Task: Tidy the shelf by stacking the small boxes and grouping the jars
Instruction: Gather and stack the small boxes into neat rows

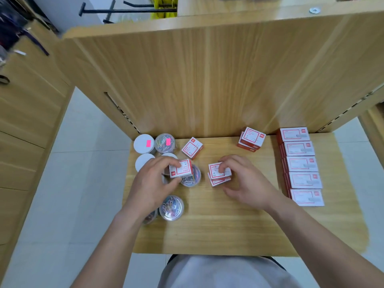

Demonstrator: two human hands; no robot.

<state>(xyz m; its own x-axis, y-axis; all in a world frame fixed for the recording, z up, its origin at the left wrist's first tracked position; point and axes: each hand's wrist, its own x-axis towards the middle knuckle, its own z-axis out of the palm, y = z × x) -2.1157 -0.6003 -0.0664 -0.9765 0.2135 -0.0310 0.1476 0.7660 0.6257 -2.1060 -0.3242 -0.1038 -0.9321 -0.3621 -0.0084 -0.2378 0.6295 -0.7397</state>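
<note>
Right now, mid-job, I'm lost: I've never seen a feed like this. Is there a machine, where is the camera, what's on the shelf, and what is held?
No machine, no mechanical grip: a person works with two bare hands. The one picture comes from a camera worn on the head, looking forward and down, so both arms enter from below. On the wooden shelf stand jars, some showing coloured paper clips, at the left, a loose box beside them, a back stack of small boxes, and a row of larger boxes at the right. The left hand grips a small box above the jars. The right hand holds a short stack of small boxes in the middle.
</note>
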